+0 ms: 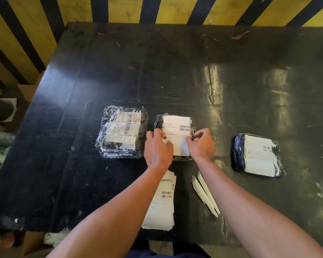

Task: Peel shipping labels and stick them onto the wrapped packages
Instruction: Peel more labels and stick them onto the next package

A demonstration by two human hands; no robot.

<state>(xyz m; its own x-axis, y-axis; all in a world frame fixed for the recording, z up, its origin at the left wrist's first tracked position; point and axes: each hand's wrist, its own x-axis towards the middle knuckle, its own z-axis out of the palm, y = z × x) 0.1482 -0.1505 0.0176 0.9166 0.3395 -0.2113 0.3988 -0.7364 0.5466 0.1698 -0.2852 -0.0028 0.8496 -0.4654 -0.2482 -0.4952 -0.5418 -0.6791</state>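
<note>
view: one head-worn wide-angle camera
facing: forward and steeply down onto the black table (175, 81)
range: close, arm's reach

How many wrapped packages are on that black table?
3. One package on the left, one package in the middle under both hands, getting its label, and one package on the right. The left one may be a stack hiding more.
</note>
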